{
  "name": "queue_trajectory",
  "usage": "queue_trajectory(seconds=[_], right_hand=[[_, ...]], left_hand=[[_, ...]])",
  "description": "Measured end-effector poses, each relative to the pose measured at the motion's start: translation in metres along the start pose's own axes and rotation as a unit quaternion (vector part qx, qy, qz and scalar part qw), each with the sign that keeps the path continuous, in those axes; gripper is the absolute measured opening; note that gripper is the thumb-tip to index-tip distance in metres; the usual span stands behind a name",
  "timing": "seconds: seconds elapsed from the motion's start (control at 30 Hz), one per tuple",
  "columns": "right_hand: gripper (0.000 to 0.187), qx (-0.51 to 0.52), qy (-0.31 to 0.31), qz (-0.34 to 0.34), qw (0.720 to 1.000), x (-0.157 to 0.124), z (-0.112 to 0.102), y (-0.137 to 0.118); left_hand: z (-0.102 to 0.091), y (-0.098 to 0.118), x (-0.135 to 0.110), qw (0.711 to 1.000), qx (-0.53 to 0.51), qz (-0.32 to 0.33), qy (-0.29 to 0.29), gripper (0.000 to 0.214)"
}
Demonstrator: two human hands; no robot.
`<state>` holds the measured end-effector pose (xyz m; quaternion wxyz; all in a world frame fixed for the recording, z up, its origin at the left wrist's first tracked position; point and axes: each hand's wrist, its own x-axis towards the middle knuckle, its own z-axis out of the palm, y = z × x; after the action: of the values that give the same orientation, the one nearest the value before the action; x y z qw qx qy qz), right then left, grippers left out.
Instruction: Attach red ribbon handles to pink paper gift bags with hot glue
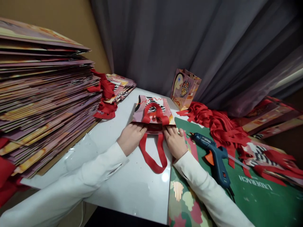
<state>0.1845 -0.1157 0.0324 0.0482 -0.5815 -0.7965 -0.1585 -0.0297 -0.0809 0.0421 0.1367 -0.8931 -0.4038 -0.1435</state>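
Note:
A printed paper bag (139, 110) lies flat on the white tabletop with its mouth towards me. One red ribbon handle (146, 114) rests looped on its upper face. The other red ribbon handle (153, 165) hangs out of the mouth onto the table. My left hand (132, 137) is at the left side of the mouth, fingertips hidden under the upper panel's edge. At the right side my right hand (175, 141) has its fingers tucked at the same edge, thumb raised apart. Both hands hold the bag's rim.
A tall stack of flat paper bags (47, 101) rises at the left. A blue glue gun (214, 154) lies on a green sheet (251, 198) at the right, near a heap of red ribbons (220, 126). An upright paper bag (184, 88) stands behind, before a grey curtain (156, 41).

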Motion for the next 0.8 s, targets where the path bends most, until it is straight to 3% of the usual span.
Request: queue_trajectory(seconds=[0.13, 0.23, 0.3, 0.4, 0.53, 0.67, 0.8], right_hand=[[0.026, -0.024, 0.084, -0.027, 0.996, -0.002, 0.001, 0.008], [0.028, -0.041, 0.174, -0.043, 0.983, -0.005, -0.004, 0.013], [0.031, -0.037, 0.203, -0.034, 0.978, -0.006, -0.013, 0.014], [0.030, -0.020, 0.191, -0.014, 0.981, -0.005, -0.030, 0.012], [0.028, -0.011, 0.162, -0.037, 0.986, -0.003, -0.045, 0.004], [0.037, 0.035, 0.178, -0.067, 0.981, -0.004, -0.043, -0.006], [0.031, 0.037, 0.217, -0.075, 0.973, -0.008, -0.034, -0.016]], left_hand=[[-0.008, -0.009, 0.002, 0.991, 0.057, 0.050, 0.112, 0.026], [-0.019, -0.016, 0.003, 0.970, 0.087, 0.119, 0.194, 0.028], [-0.027, -0.020, 0.001, 0.960, 0.080, 0.140, 0.229, 0.027], [-0.035, -0.023, 0.000, 0.964, 0.059, 0.125, 0.228, 0.027], [-0.037, -0.022, 0.000, 0.962, 0.102, 0.115, 0.227, 0.027], [-0.035, 0.001, 0.000, 0.953, 0.091, 0.117, 0.266, 0.028], [-0.030, 0.029, -0.003, 0.955, 0.039, 0.110, 0.272, 0.028]])
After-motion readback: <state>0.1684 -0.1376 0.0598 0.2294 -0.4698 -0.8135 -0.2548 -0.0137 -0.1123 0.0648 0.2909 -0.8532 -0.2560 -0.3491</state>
